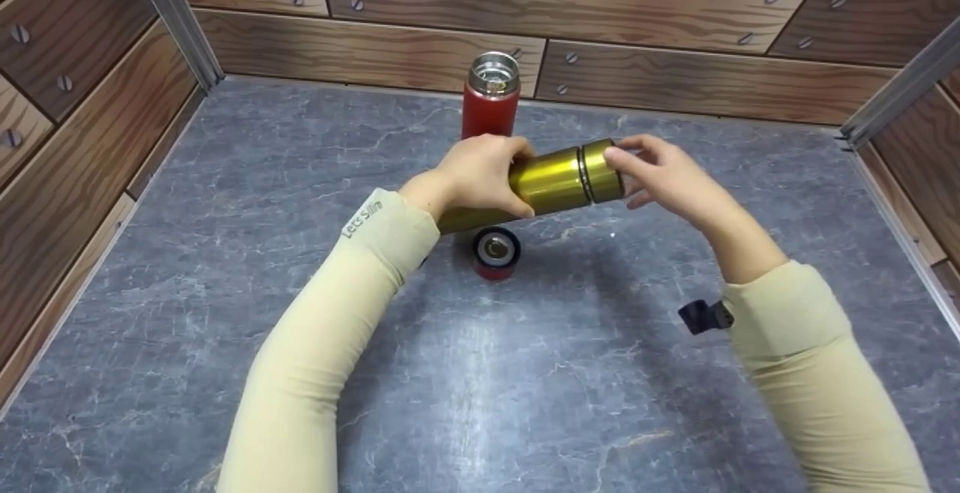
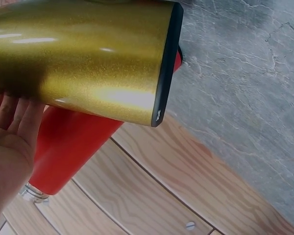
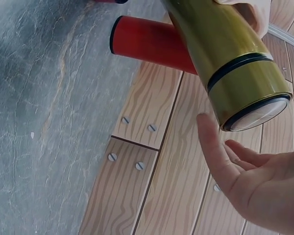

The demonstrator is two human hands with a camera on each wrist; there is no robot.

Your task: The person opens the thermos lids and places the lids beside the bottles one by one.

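My left hand (image 1: 480, 174) grips a gold thermos bottle (image 1: 553, 181) round its middle and holds it tilted above the table. Its gold lid (image 1: 601, 170) sits on the end towards the right; the black-rimmed base (image 2: 167, 63) shows in the left wrist view. Around the lid, my right hand (image 1: 671, 181) has its fingers spread; in the right wrist view [its fingers](#) stand apart from the lid's end (image 3: 257, 115). Behind the gold bottle, a red thermos bottle (image 1: 491, 112) stands upright without a lid, its steel mouth uncovered. A red lid (image 1: 496, 254) rests upside down on the table.
A grey marbled table (image 1: 450, 403) lies under everything. Wood-patterned panels (image 1: 427, 35) wall it at the back and sides, with metal posts (image 1: 176, 20) at the corners. A small black strap piece (image 1: 705, 316) hangs by the right sleeve.
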